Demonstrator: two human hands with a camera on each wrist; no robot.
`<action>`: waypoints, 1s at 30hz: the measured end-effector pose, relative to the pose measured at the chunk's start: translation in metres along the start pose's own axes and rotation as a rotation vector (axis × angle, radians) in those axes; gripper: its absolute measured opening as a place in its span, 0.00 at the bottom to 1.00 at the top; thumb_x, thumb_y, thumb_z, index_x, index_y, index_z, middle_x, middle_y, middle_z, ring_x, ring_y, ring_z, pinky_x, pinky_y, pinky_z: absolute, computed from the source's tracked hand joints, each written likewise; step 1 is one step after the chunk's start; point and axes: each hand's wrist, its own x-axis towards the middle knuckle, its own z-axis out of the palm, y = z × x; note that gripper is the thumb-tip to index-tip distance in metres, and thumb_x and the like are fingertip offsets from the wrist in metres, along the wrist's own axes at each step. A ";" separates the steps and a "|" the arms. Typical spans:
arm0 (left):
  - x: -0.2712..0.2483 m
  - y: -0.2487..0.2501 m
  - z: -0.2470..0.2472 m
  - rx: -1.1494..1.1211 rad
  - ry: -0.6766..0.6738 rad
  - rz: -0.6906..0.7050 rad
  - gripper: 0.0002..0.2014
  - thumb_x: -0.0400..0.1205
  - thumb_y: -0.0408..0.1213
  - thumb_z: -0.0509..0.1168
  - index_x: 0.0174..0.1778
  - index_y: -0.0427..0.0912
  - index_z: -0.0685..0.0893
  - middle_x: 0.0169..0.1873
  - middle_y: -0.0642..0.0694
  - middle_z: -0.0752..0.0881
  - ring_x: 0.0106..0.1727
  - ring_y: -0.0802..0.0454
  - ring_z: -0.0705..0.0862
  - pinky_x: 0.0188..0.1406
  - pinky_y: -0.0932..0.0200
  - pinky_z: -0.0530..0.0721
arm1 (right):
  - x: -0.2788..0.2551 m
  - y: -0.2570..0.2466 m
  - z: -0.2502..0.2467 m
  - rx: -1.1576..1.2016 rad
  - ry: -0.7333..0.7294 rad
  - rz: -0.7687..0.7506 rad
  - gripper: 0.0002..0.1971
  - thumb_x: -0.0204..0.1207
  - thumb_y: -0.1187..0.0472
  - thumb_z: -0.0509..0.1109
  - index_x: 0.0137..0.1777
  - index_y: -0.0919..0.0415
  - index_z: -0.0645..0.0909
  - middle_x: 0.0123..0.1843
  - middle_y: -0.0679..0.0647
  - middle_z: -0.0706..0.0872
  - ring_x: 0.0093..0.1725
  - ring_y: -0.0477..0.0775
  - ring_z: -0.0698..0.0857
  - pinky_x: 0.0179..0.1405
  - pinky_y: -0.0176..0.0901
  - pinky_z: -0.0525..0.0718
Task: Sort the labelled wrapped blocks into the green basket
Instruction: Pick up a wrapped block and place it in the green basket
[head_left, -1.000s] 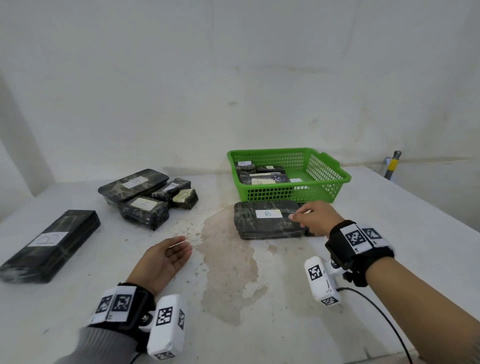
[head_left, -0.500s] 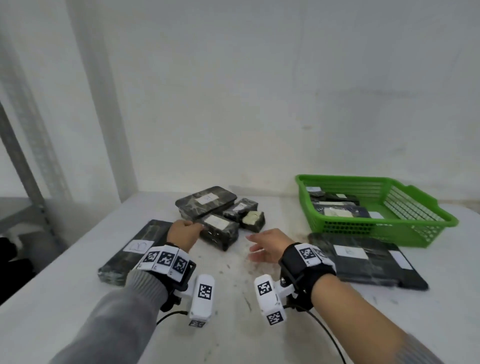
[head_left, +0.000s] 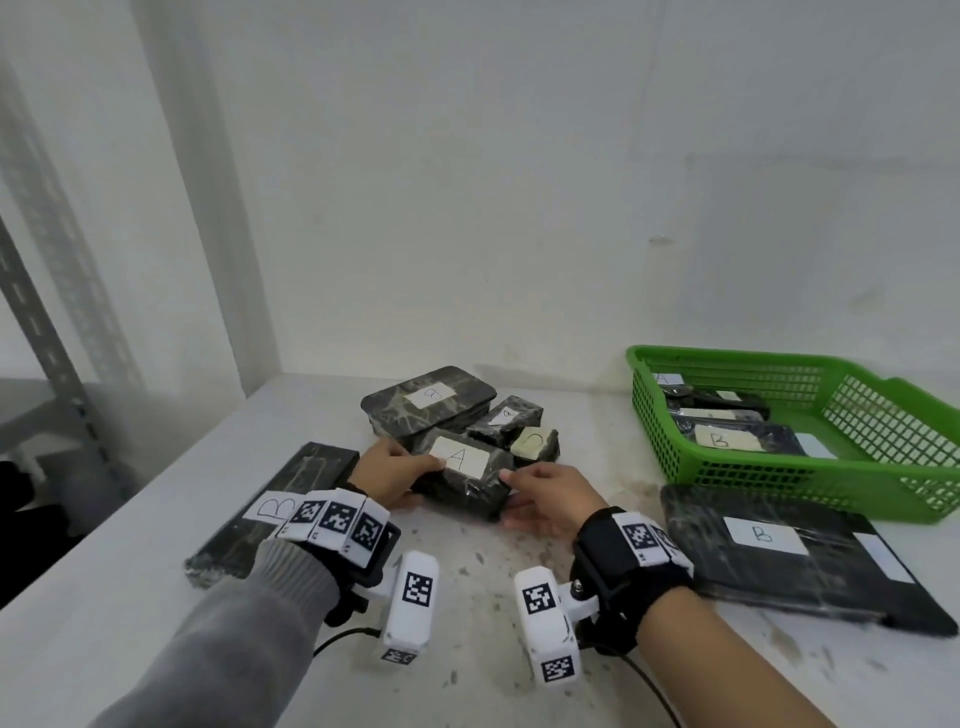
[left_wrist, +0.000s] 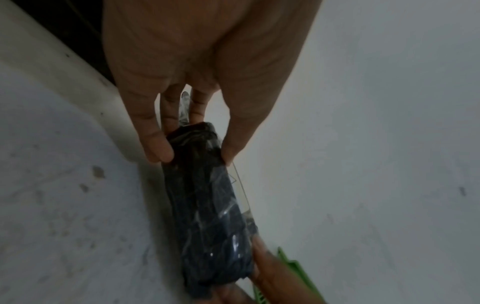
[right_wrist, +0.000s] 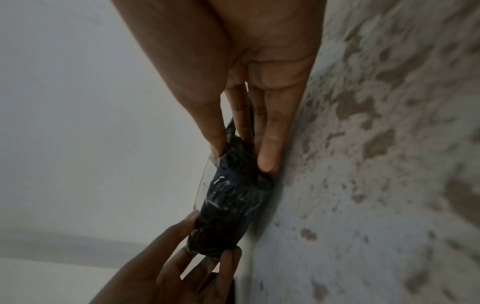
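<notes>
Far left on the white tabletop lies a long black wrapped block w/ a "B" label, partly hidden behind the left wrist. Next, the left hand grips the left end of the "A" block: in the left wrist view the thumb and fingers pinch the block's near end top and bottom. The "A" block sits at the front of a small cluster; whether it's lifted off the tabletop or touching it, can't tell. Behind it is a flat block w/ an upside-down label, and to the right of that a smaller "A" block and a little block w/ a pale label, all close together. The right hand holds the right end of the "A" block, thumb on top and fingers underneath; the right wrist view shows the fingertips clamped on the wrap. Right of the hands a big flat "B" block lies on the tabletop, just in front of the green basket. Inside the basket are several wrapped blocks, incl. one marked "B".
</notes>
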 end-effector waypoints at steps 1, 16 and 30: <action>-0.007 0.003 -0.002 -0.058 -0.033 0.002 0.17 0.76 0.33 0.76 0.41 0.38 0.71 0.51 0.34 0.81 0.50 0.41 0.85 0.31 0.58 0.88 | -0.006 0.000 -0.002 -0.006 -0.002 -0.009 0.06 0.81 0.63 0.71 0.52 0.66 0.80 0.40 0.64 0.84 0.32 0.58 0.84 0.24 0.42 0.87; -0.086 -0.006 0.031 -0.238 -0.271 0.346 0.27 0.70 0.57 0.75 0.64 0.58 0.78 0.57 0.33 0.84 0.49 0.50 0.83 0.49 0.59 0.77 | -0.069 0.023 -0.034 0.244 -0.101 -0.248 0.15 0.87 0.60 0.58 0.67 0.46 0.80 0.54 0.62 0.88 0.42 0.60 0.88 0.32 0.49 0.88; -0.106 -0.012 0.048 -0.567 -0.430 0.320 0.19 0.83 0.48 0.65 0.71 0.59 0.77 0.65 0.47 0.86 0.63 0.42 0.87 0.52 0.45 0.89 | -0.065 0.022 -0.031 0.270 -0.059 -0.312 0.25 0.86 0.64 0.51 0.45 0.43 0.89 0.50 0.55 0.92 0.48 0.59 0.91 0.31 0.49 0.90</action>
